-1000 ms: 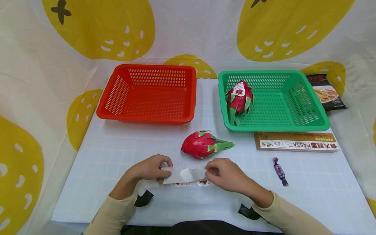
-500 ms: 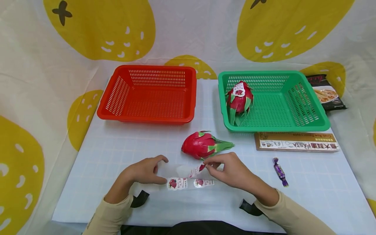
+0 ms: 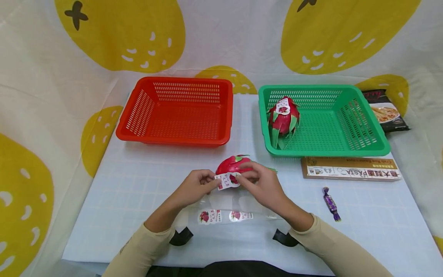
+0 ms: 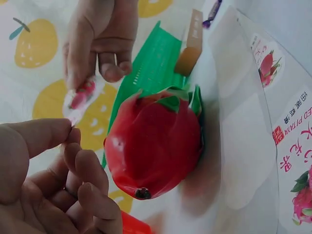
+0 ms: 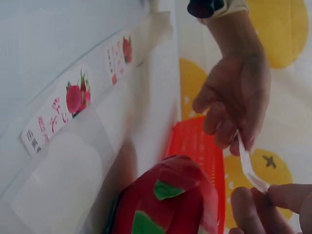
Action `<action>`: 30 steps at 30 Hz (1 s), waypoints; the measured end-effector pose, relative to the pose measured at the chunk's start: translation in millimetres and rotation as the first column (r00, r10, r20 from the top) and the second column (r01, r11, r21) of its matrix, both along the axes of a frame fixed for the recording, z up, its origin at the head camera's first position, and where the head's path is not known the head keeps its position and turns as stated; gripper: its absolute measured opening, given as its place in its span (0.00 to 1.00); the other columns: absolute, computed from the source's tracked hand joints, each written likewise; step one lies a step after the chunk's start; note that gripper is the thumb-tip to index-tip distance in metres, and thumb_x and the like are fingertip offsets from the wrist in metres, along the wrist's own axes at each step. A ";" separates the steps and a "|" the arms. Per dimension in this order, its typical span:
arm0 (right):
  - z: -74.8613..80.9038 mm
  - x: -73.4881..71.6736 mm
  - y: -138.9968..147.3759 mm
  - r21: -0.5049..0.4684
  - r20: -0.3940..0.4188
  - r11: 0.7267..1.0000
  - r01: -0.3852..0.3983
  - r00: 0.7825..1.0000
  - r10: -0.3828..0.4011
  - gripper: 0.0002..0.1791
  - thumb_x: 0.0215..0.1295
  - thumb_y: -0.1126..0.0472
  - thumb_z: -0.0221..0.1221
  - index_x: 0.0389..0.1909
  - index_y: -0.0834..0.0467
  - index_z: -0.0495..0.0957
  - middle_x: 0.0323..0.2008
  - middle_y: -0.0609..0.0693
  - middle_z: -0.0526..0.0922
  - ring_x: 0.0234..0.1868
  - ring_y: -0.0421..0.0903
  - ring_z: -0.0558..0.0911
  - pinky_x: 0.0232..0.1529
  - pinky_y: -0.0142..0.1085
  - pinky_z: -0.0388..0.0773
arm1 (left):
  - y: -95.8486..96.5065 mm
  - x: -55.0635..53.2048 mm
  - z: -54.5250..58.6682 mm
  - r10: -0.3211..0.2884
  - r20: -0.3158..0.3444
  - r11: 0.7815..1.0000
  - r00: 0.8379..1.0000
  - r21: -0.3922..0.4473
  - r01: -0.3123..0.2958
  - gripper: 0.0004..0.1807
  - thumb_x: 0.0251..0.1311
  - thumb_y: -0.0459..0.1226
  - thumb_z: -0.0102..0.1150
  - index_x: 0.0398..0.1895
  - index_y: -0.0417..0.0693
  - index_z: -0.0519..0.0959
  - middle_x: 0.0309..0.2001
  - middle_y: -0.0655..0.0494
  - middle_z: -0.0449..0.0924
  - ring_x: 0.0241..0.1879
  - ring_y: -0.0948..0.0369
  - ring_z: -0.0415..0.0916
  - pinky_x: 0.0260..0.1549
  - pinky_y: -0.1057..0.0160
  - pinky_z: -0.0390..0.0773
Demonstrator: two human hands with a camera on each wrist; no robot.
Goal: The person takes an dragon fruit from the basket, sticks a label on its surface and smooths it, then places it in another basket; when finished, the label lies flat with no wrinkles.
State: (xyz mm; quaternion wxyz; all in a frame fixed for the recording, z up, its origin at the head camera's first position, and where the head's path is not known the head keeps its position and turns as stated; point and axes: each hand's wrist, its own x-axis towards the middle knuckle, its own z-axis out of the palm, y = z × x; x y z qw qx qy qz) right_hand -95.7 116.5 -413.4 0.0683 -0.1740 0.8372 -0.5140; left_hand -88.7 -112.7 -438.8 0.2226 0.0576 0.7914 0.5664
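Both hands hold a white sticker (image 3: 227, 181) with a dragon fruit picture stretched between them. My left hand (image 3: 194, 188) pinches one end between thumb and fingertips, and my right hand (image 3: 264, 184) pinches the other. In the right wrist view the sticker (image 5: 251, 168) shows edge-on, in the air. Just beyond it lies a red dragon fruit (image 3: 231, 164), partly covered by the sticker and right hand; the left wrist view gives its rounded end (image 4: 153, 146) in full. Nearer the body, a translucent backing sheet (image 3: 224, 217) with two more stickers rests on the table.
At the back left stands a red basket (image 3: 173, 140). The green basket (image 3: 325, 152) at right contains a dragon fruit (image 3: 283, 119) bearing a sticker. Near it are a pasta box (image 3: 351, 168), a purple-wrapped candy (image 3: 331, 204) and a black food packet (image 3: 384, 109).
The right hand has peeled a sticker off the backing sheet. The left hand let go of the sheet and took the sticker's other end. Both hands moved forward toward the near dragon fruit.
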 end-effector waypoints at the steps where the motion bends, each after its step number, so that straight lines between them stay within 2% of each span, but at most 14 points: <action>1: -0.3 -3.0 -0.4 0.020 0.035 1.000 0.008 0.999 -0.008 0.14 0.58 0.58 0.65 0.43 0.60 0.78 0.31 0.47 0.87 0.29 0.40 0.85 0.33 0.29 0.80 | 1.4 -2.1 -0.5 0.023 -0.002 1.000 1.000 0.003 -0.023 0.12 0.59 0.43 0.62 0.36 0.42 0.80 0.32 0.38 0.78 0.23 0.59 0.71 0.25 0.64 0.76; 4: -1.2 -12.8 -1.8 0.092 0.086 0.996 0.023 0.996 -0.031 0.10 0.59 0.57 0.64 0.36 0.59 0.81 0.25 0.47 0.86 0.24 0.42 0.84 0.27 0.29 0.77 | 5.1 -8.4 -2.0 0.064 0.001 0.998 0.998 -0.012 -0.064 0.11 0.59 0.42 0.61 0.35 0.42 0.80 0.31 0.36 0.78 0.23 0.59 0.71 0.26 0.63 0.76; 9: -0.5 -27.2 -5.9 0.192 0.078 0.981 0.021 0.996 -0.037 0.09 0.58 0.57 0.64 0.29 0.59 0.82 0.17 0.45 0.82 0.17 0.42 0.80 0.19 0.33 0.72 | 8.8 -16.1 -8.9 0.108 0.037 0.994 0.993 -0.026 -0.107 0.11 0.62 0.40 0.58 0.33 0.40 0.79 0.26 0.36 0.75 0.22 0.59 0.69 0.23 0.66 0.71; 16: 0.6 -36.4 -10.3 0.237 0.135 0.971 0.019 0.989 -0.052 0.09 0.55 0.57 0.66 0.27 0.60 0.82 0.16 0.46 0.81 0.15 0.44 0.79 0.20 0.34 0.76 | 11.6 -19.7 -15.7 0.168 0.050 0.983 0.984 -0.087 -0.164 0.10 0.59 0.41 0.60 0.29 0.42 0.80 0.16 0.52 0.70 0.18 0.61 0.66 0.18 0.67 0.67; 23: 1.4 -39.1 -12.9 0.268 0.143 0.963 0.030 0.987 -0.070 0.09 0.52 0.58 0.66 0.23 0.59 0.81 0.15 0.46 0.80 0.15 0.41 0.76 0.19 0.33 0.75 | 12.5 -21.0 -17.9 0.181 0.067 0.979 0.981 -0.110 -0.173 0.11 0.58 0.42 0.61 0.28 0.43 0.80 0.15 0.54 0.70 0.18 0.60 0.65 0.18 0.67 0.66; 27: -0.3 -40.4 -12.1 0.264 0.136 0.964 0.017 0.989 -0.055 0.09 0.52 0.58 0.66 0.22 0.59 0.80 0.14 0.46 0.79 0.14 0.42 0.75 0.18 0.33 0.74 | 11.8 -21.0 -18.7 0.171 0.077 0.980 0.982 -0.113 -0.161 0.11 0.58 0.42 0.61 0.27 0.44 0.79 0.15 0.54 0.70 0.18 0.60 0.65 0.18 0.67 0.66; 30: -2.7 -42.1 -10.6 0.244 0.126 0.970 0.006 0.991 -0.037 0.09 0.53 0.58 0.66 0.22 0.59 0.80 0.13 0.46 0.77 0.14 0.42 0.74 0.17 0.34 0.74 | 10.6 -21.3 -20.2 0.153 0.061 0.984 0.986 -0.107 -0.145 0.11 0.58 0.43 0.61 0.27 0.45 0.78 0.15 0.54 0.69 0.18 0.61 0.65 0.18 0.68 0.66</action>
